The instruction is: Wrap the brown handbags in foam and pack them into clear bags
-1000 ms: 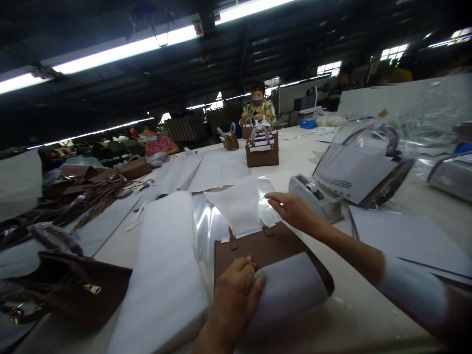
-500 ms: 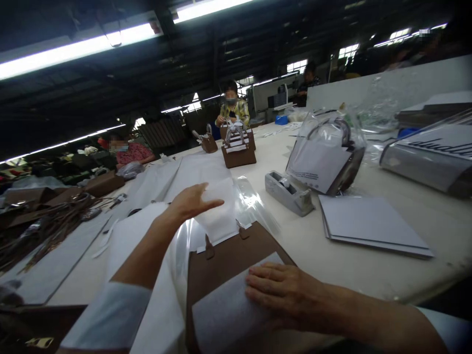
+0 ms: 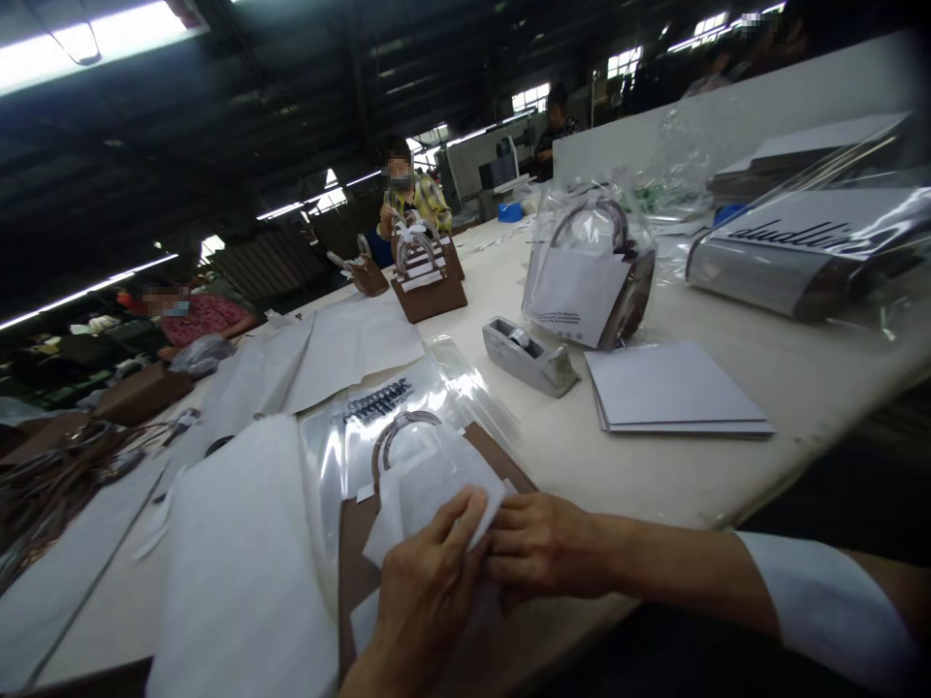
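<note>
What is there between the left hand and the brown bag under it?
A thin white sheet lies between the left hand and the brown bag; the head view shows this.

Open tabletop [image 3: 571, 456] right of the brown bag [image 3: 355, 562], with tape dispenser [image 3: 529, 359] and card stack [image 3: 676, 388] beyond

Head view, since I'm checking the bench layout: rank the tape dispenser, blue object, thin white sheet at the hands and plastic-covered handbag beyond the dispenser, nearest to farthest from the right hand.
1. Thin white sheet: at the right hand.
2. Tape dispenser: ahead.
3. Plastic-covered handbag: beyond the dispenser, to its right.
4. Blue object: far ahead, beyond the handbag, farther left.
</note>
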